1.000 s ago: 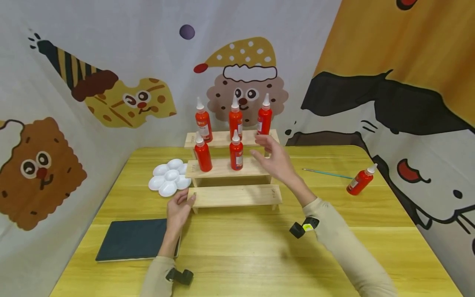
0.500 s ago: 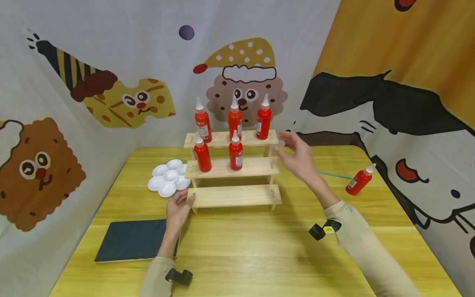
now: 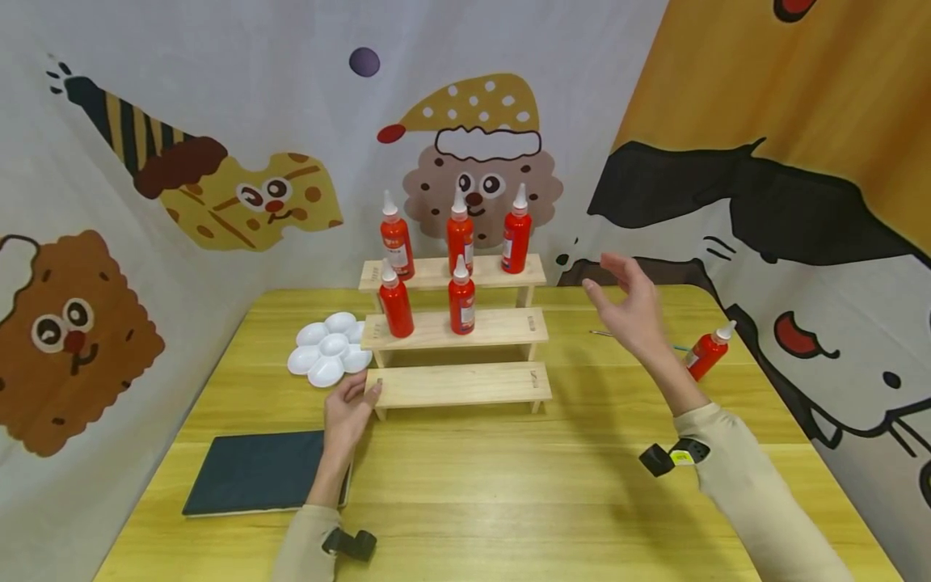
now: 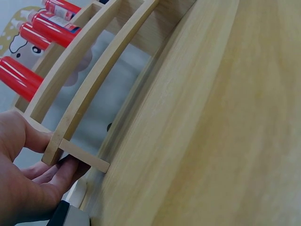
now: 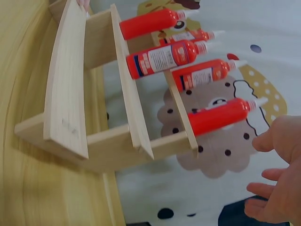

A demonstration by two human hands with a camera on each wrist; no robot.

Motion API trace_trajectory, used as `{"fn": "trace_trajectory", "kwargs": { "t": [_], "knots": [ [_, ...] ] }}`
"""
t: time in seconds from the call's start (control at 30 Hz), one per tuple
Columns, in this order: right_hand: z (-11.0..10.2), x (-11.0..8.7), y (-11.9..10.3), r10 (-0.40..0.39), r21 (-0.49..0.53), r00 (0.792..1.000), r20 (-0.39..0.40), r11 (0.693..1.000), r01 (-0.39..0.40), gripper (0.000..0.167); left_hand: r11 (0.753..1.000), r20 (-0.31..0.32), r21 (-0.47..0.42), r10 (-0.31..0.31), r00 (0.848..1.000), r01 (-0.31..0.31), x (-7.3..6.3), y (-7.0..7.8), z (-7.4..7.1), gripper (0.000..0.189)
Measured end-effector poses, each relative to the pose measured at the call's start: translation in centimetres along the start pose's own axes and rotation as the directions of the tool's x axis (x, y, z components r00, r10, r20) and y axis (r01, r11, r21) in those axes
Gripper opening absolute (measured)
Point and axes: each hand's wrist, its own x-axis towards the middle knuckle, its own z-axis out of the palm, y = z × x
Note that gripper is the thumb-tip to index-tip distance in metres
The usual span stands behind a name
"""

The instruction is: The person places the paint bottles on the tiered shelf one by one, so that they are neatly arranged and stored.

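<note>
A three-tier wooden stand [image 3: 460,385] holds red squeeze bottles with white pointed caps. Three stand along the top tier, the right one [image 3: 516,242] near its end. On the left and middle of the second tier are two more, including this bottle [image 3: 461,305]. My left hand [image 3: 346,416] grips the left end of the lowest tier; the left wrist view shows thumb above and fingers underneath the board [image 4: 89,89]. To the right of the stand my right hand [image 3: 631,311] is in the air, fingers spread and holding nothing. Beyond it another red bottle [image 3: 705,353] stands on the table.
A white flower-shaped paint palette [image 3: 329,347] lies left of the stand. A dark notebook [image 3: 254,473] lies partly under my left forearm. A thin paintbrush [image 3: 600,333] is partly hidden behind my right hand. A cartoon-printed curtain [image 3: 291,73] hangs behind the table [image 3: 473,493].
My right hand has moved right, from beside the top right bottle to over the paintbrush, nearer the lone bottle. My left hand keeps its hold on the stand.
</note>
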Motion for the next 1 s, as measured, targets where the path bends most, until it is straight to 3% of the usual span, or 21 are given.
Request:
{"fn": "trace_trajectory", "kwargs": {
  "t": [0.2, 0.4, 0.7, 1.0],
  "knots": [
    [-1.5, -0.3, 0.8, 0.055, -0.037, 0.998, -0.037, 0.998, -0.056, 0.055, 1.0, 0.004, -0.004, 0.001, 1.0, -0.001, 0.0, -0.1, -0.1, 0.041],
    [-3.5, -0.8, 1.3, 0.158, -0.061, 0.985, -0.071, 0.985, -0.163, 0.064, 1.0, 0.007, -0.014, 0.002, 1.0, -0.002, 0.0, -0.1, -0.2, 0.041],
    [-5.8, -1.4, 3.1, 0.294, -0.118, 0.936, -0.192, 0.94, -0.319, 0.067, 1.0, 0.005, -0.008, 0.01, 1.0, -0.01, -0.1, -0.1, -0.1, 0.04],
    [-7.7, -2.6, 5.6, 0.427, -0.072, 0.872, -0.24, 0.888, -0.455, 0.071, 0.999, -0.025, 0.003, 0.052, 0.998, -0.052, -0.2, 0.0, 0.0, 0.037]
  ]
}}
